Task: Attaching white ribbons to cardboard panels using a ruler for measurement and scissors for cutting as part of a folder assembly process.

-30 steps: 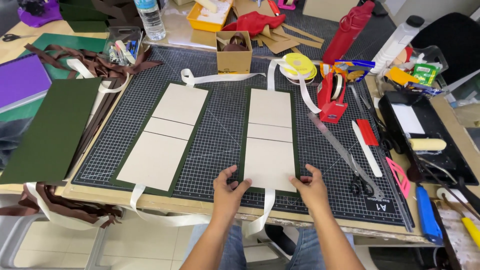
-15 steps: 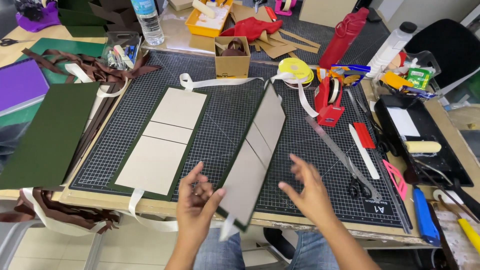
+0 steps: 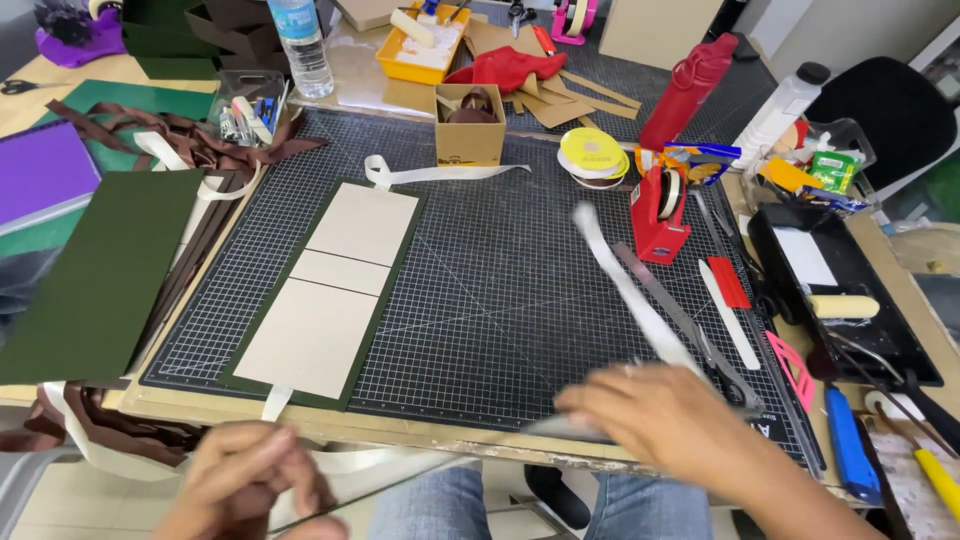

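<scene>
A: Item one, your hands?
B: Your left hand sits low at the near edge, fingers curled on the end of a thin flat panel seen nearly edge-on. Your right hand is blurred over the near right of the cutting mat, fingers stretched flat; I cannot tell whether it grips the panel.

A: Item two, what trails off it?
B: A white ribbon, running up over the mat from your right hand.

A: Item three, on the mat?
B: A second cover, lying flat on the left half: three cream boards on dark green paper.

A: Item four, around the counter?
B: Red tape dispenser and steel ruler to the right; dark green sheet to the left; small cardboard box at the far edge.
</scene>
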